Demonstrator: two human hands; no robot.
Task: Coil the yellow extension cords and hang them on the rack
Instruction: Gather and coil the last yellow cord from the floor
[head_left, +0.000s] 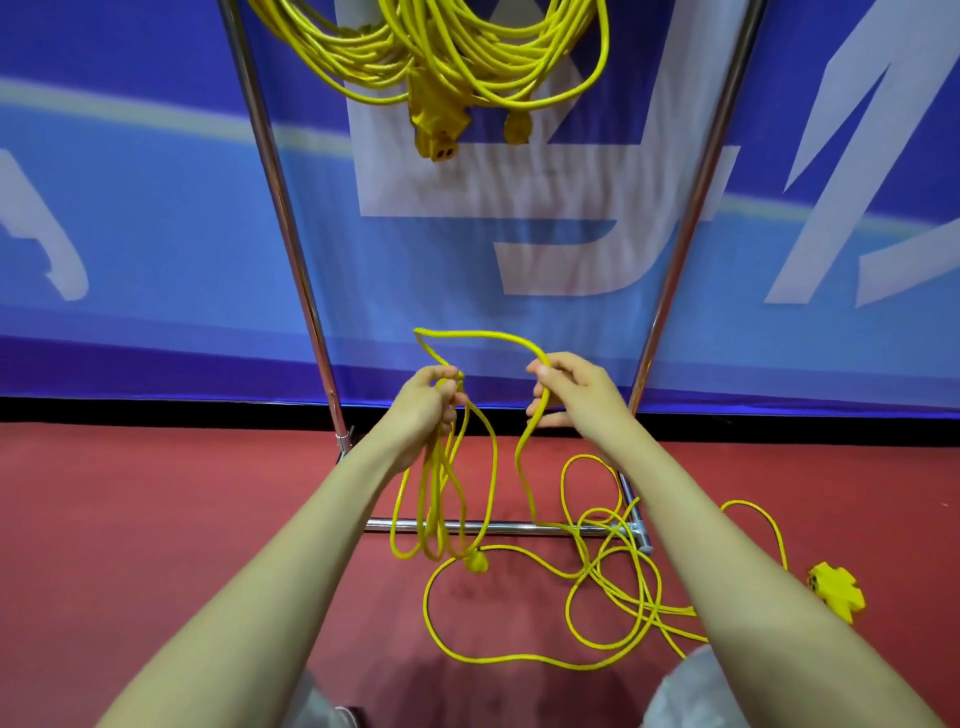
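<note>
The left hand (428, 402) grips hanging loops of cord (480, 335); the right hand (576, 395) pinches one strand. Slack sprawls across the rack (290, 234) base bar onto open red floor (182, 493).

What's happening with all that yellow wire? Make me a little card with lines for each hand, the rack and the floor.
left hand: grips the coiled loops, which hang down from it
right hand: holds the yellow cord where it arches across from the left hand
rack: shiny metal, with hung coils at the top
floor: red; the loose cord lies on it in messy loops
cord end: a yellow outlet block, on the floor at the right
</note>
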